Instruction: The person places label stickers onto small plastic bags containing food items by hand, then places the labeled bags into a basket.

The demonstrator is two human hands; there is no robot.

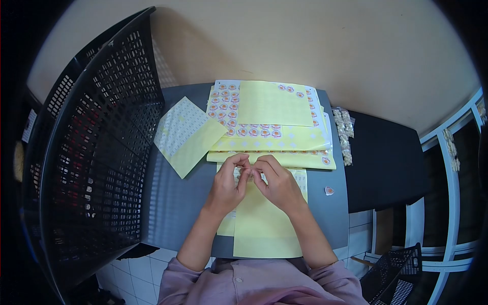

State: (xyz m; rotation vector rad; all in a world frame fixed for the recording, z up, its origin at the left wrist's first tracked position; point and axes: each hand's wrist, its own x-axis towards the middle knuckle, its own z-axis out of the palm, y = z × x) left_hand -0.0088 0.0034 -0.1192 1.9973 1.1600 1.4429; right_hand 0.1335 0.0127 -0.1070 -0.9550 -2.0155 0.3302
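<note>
My left hand (230,184) and my right hand (277,182) meet over the middle of the grey table, fingertips pinched together. What they hold between them is too small to make out. Below them lie yellow backing sheets (267,223). Just beyond is a stack of sticker sheets (218,107) with rows of round orange and pink stickers, partly covered by a plain yellow sheet (274,104). A tilted sheet (188,134) with small pale labels lies to the left. One loose sticker (329,191) rests on the table right of my right hand.
A large black perforated basket (101,132) stands along the left side of the grey table (173,203). Small bagged items (343,134) lie at the right edge, beside a black surface (386,162). Another black basket (394,277) is at lower right.
</note>
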